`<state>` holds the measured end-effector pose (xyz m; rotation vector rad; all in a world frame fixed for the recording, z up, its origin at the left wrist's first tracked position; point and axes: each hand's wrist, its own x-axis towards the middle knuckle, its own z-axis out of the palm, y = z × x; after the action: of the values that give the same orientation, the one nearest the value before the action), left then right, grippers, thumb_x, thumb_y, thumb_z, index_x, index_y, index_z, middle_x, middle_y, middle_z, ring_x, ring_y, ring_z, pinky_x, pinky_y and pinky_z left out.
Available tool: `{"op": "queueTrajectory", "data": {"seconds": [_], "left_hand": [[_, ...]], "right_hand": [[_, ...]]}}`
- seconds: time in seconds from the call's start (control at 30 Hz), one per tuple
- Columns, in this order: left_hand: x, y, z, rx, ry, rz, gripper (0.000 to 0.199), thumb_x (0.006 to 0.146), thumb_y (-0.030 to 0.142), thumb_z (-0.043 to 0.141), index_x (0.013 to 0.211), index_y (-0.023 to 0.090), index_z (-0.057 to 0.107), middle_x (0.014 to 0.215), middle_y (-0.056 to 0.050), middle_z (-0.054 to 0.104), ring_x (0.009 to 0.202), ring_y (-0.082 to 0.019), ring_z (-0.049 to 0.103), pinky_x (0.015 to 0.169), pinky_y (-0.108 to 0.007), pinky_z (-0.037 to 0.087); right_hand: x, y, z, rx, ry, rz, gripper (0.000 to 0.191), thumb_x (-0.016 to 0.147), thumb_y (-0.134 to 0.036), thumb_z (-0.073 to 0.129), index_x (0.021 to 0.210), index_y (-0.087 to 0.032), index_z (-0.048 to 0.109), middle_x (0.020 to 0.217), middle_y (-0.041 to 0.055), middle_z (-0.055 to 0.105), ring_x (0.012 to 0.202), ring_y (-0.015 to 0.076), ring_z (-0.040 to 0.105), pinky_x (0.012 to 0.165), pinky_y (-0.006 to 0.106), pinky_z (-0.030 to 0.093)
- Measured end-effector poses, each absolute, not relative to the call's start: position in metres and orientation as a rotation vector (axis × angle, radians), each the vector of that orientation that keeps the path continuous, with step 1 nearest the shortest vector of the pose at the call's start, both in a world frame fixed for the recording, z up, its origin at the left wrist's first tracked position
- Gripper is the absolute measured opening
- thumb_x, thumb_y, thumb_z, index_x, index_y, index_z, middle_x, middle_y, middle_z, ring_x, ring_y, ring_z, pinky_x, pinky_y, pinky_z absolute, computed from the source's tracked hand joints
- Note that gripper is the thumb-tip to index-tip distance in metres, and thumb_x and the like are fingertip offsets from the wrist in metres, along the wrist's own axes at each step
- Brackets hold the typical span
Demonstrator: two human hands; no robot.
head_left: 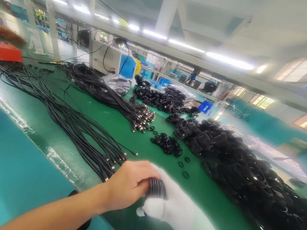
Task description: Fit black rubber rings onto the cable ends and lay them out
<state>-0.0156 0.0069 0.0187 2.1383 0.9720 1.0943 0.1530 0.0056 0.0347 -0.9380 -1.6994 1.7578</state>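
Note:
A coiled black cable (157,189) is held between my two hands above the green tabletop. My bare left hand (129,184) grips the coil's left side, fingers curled over its top. From the right, my right hand (173,204), in a white glove, wraps round the same coil with the thumb across its lower part. Just left of my left hand lie the connector ends of a loose bundle of long black cables (79,129). Several small black rings (185,174) and a little heap of them (167,144) rest beyond my hands.
Another black cable bundle (109,97) with metal plug ends lies farther back. Coiled cables are piled (235,173) along the right side. A red control box (2,50) sits at far left, and a white and blue machine (115,60) stands behind the table (136,143).

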Motion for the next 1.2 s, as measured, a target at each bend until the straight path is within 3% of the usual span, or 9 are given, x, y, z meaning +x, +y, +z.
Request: {"op": "queueTrajectory", "data": {"seconds": [0.13, 0.3, 0.4, 0.57, 0.7, 1.0, 1.07, 1.2], "left_hand": [[-0.013, 0.009, 0.023, 2.103, 1.053, 1.044, 0.030, 0.079, 0.007, 0.044, 0.089, 0.021, 0.068, 0.080, -0.001, 0.062, 0.074, -0.013, 0.057, 0.070, -0.023, 0.043], [-0.009, 0.016, 0.031, 1.873, 1.135, 0.922, 0.019, 0.079, 0.017, 0.049, 0.093, 0.021, 0.062, 0.083, 0.000, 0.061, 0.071, -0.013, 0.057, 0.064, -0.023, 0.046], [-0.008, 0.022, 0.032, 1.692, 1.106, 0.876, 0.014, 0.079, 0.021, 0.050, 0.092, 0.020, 0.055, 0.072, 0.002, 0.058, 0.060, -0.012, 0.057, 0.054, -0.022, 0.046], [-0.002, 0.027, 0.027, 1.631, 1.198, 0.870, 0.004, 0.074, 0.019, 0.052, 0.078, 0.019, 0.052, 0.063, 0.004, 0.057, 0.052, -0.011, 0.056, 0.048, -0.020, 0.044], [0.003, 0.025, 0.023, 1.564, 1.284, 0.858, 0.009, 0.070, 0.014, 0.050, 0.078, 0.019, 0.050, 0.061, 0.004, 0.055, 0.047, -0.009, 0.054, 0.044, -0.019, 0.042], [0.003, 0.033, 0.003, 1.781, 1.527, 0.752, 0.005, 0.069, 0.022, 0.056, 0.070, 0.020, 0.052, 0.063, 0.004, 0.059, 0.058, -0.012, 0.053, 0.048, -0.020, 0.036], [0.001, 0.034, 0.008, 1.852, 1.504, 0.703, 0.003, 0.070, 0.021, 0.055, 0.072, 0.020, 0.054, 0.064, 0.004, 0.059, 0.058, -0.012, 0.052, 0.050, -0.020, 0.036], [-0.004, 0.035, 0.018, 1.925, 1.334, 0.710, 0.016, 0.071, 0.017, 0.053, 0.085, 0.022, 0.057, 0.071, 0.004, 0.059, 0.065, -0.012, 0.054, 0.057, -0.021, 0.040]], "right_hand": [[0.149, 0.012, 0.027, -0.914, -1.586, 1.842, 0.053, 0.058, -0.015, 0.078, 0.107, -0.017, 0.057, 0.091, 0.0045, 0.064, 0.083, 0.0222, 0.061, 0.072, 0.037, 0.053], [0.154, 0.015, 0.016, -0.658, -1.292, 2.070, 0.036, 0.073, -0.025, 0.067, 0.105, -0.012, 0.057, 0.089, 0.0097, 0.063, 0.080, 0.0211, 0.063, 0.068, 0.039, 0.054], [0.159, 0.018, 0.008, -0.609, -1.201, 2.133, 0.031, 0.076, -0.030, 0.065, 0.099, -0.010, 0.060, 0.092, 0.0121, 0.062, 0.077, 0.0192, 0.063, 0.066, 0.036, 0.054], [0.157, 0.020, -0.003, -0.654, -1.160, 2.087, 0.029, 0.078, -0.031, 0.064, 0.097, -0.010, 0.062, 0.087, 0.0118, 0.063, 0.077, 0.0197, 0.063, 0.070, 0.040, 0.053], [0.151, 0.018, -0.008, -0.617, -1.182, 2.053, 0.024, 0.080, -0.028, 0.061, 0.094, -0.008, 0.062, 0.079, 0.0093, 0.062, 0.073, 0.0178, 0.062, 0.065, 0.034, 0.053], [0.145, 0.017, -0.010, -0.767, -1.262, 2.015, 0.022, 0.071, -0.028, 0.069, 0.074, -0.008, 0.061, 0.063, 0.0042, 0.059, 0.049, 0.0098, 0.056, 0.042, 0.018, 0.047], [0.147, 0.018, -0.012, -0.786, -1.212, 2.031, 0.023, 0.070, -0.029, 0.069, 0.074, -0.008, 0.060, 0.060, 0.0042, 0.059, 0.047, 0.0102, 0.056, 0.040, 0.018, 0.047], [0.150, 0.018, -0.014, -0.812, -1.081, 2.096, 0.027, 0.068, -0.031, 0.069, 0.079, -0.008, 0.059, 0.069, 0.0074, 0.063, 0.054, 0.0141, 0.060, 0.045, 0.026, 0.054]]}}
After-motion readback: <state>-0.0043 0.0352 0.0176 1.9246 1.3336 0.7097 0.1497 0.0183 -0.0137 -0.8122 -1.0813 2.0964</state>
